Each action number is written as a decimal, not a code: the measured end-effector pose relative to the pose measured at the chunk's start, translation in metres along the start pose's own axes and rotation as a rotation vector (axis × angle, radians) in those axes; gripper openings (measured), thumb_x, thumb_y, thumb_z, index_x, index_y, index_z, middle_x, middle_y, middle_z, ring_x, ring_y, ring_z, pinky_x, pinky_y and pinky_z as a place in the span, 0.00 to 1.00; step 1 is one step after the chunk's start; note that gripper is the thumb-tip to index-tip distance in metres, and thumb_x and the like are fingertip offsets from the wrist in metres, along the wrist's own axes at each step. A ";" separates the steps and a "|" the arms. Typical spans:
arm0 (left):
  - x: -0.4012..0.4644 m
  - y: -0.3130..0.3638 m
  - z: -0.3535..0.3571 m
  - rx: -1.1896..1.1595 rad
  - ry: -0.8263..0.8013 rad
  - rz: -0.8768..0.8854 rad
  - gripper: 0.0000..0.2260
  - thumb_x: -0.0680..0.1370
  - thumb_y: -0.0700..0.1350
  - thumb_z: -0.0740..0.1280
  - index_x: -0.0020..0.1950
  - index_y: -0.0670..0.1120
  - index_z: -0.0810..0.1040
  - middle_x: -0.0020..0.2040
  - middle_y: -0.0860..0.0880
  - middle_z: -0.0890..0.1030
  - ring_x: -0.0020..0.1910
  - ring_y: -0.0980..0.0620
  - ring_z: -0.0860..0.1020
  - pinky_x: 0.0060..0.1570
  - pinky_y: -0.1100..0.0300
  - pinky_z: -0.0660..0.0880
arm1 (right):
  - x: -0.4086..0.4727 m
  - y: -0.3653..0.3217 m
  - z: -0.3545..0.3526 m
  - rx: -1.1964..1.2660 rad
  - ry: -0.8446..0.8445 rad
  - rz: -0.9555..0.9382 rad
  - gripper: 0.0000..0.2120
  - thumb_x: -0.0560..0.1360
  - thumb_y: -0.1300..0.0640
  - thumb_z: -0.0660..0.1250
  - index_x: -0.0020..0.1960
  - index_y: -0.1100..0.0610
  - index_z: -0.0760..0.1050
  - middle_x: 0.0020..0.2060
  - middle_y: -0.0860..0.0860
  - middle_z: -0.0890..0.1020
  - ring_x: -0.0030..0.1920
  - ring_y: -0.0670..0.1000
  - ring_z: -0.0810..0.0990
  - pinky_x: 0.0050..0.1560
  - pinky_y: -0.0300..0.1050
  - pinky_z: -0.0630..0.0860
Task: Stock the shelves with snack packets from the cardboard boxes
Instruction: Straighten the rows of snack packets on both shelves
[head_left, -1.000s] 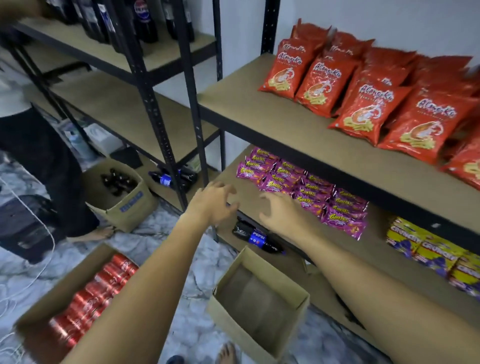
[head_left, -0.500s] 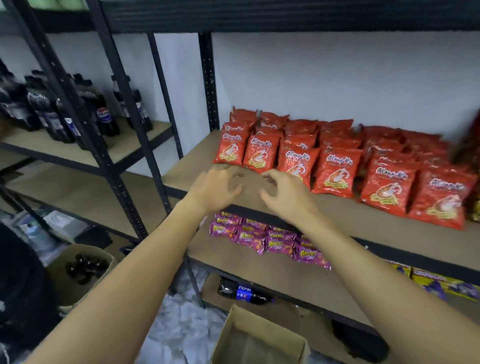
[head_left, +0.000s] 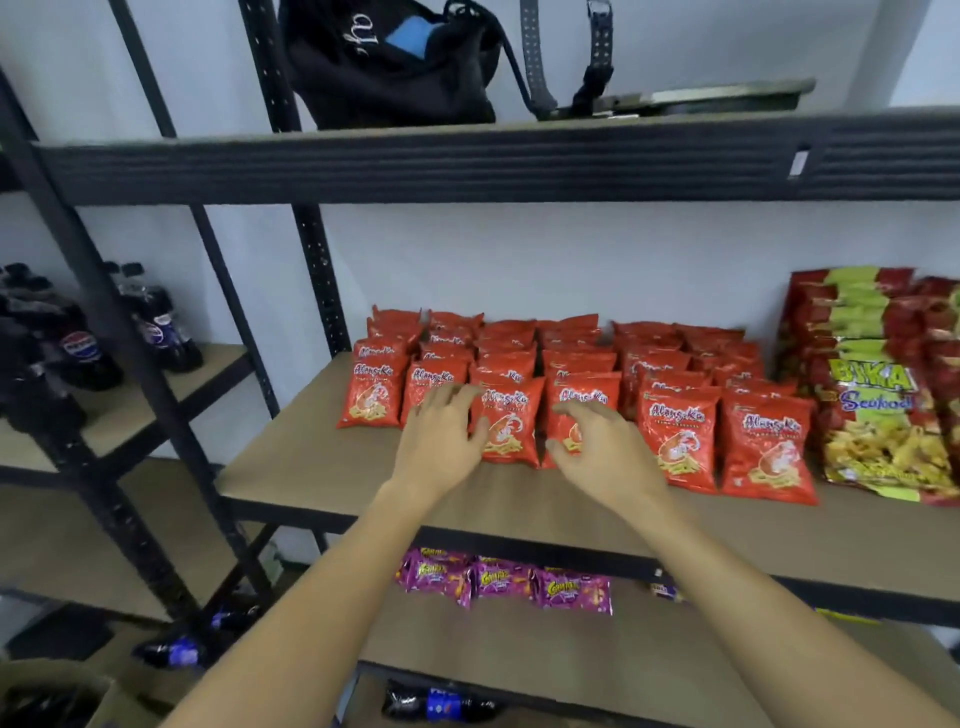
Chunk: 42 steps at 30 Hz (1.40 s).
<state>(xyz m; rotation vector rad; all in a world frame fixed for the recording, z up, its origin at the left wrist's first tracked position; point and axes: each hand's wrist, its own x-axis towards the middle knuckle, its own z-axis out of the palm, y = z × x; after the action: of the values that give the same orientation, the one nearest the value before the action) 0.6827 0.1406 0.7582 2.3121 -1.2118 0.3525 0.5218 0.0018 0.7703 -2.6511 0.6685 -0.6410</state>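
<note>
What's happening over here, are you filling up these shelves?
A person is stocking snack shelves. Both bare hands reach over the middle shelf toward the rows of red snack packets: the left hand and the right hand are on either side of one front packet, fingers relaxed and holding nothing. Green and red seafood snack bags stand to the right, and purple packets lie on the shelf below.
</note>
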 end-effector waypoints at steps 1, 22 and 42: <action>0.000 -0.003 0.003 -0.009 0.021 -0.010 0.18 0.80 0.50 0.61 0.70 0.49 0.72 0.68 0.47 0.74 0.69 0.46 0.70 0.65 0.48 0.68 | 0.004 0.001 0.002 0.002 -0.004 -0.005 0.22 0.77 0.50 0.67 0.70 0.53 0.73 0.64 0.52 0.78 0.64 0.55 0.77 0.64 0.51 0.73; 0.071 -0.205 0.023 0.098 0.095 0.033 0.24 0.83 0.50 0.53 0.79 0.46 0.60 0.80 0.43 0.58 0.79 0.43 0.53 0.76 0.42 0.56 | 0.109 -0.116 0.160 -0.130 0.074 -0.115 0.32 0.84 0.47 0.53 0.82 0.51 0.43 0.80 0.51 0.40 0.79 0.51 0.35 0.79 0.50 0.40; 0.112 -0.254 0.078 0.240 0.062 0.236 0.27 0.83 0.55 0.50 0.79 0.46 0.60 0.79 0.41 0.59 0.79 0.40 0.55 0.75 0.40 0.53 | 0.166 -0.101 0.249 -0.395 0.094 0.136 0.35 0.82 0.40 0.47 0.80 0.50 0.33 0.80 0.55 0.36 0.79 0.59 0.33 0.79 0.58 0.42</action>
<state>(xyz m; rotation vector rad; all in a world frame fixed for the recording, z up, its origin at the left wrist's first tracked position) 0.9549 0.1421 0.6634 2.3364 -1.4853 0.6817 0.8131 0.0514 0.6582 -2.9072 1.0914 -0.6550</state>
